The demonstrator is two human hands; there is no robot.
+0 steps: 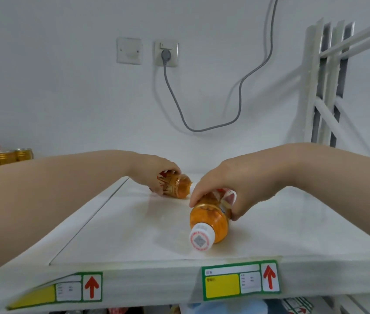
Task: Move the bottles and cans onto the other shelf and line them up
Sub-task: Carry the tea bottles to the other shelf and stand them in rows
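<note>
Two orange drink bottles lie on their sides on the white shelf (116, 227). The near bottle (208, 220) points its white cap toward me, and my right hand (231, 189) grips its labelled body from above. The far bottle (178, 185) lies further back with its cap pointing right; my left hand (156, 171) holds its labelled end. Both forearms reach in from the sides.
Several gold cans (3, 156) and a bottle stand at the far left on a neighbouring surface. A white rack frame (322, 87) rises at the right. A grey cable (202, 129) hangs from a wall socket. Price labels with red arrows (240, 281) line the shelf's front edge.
</note>
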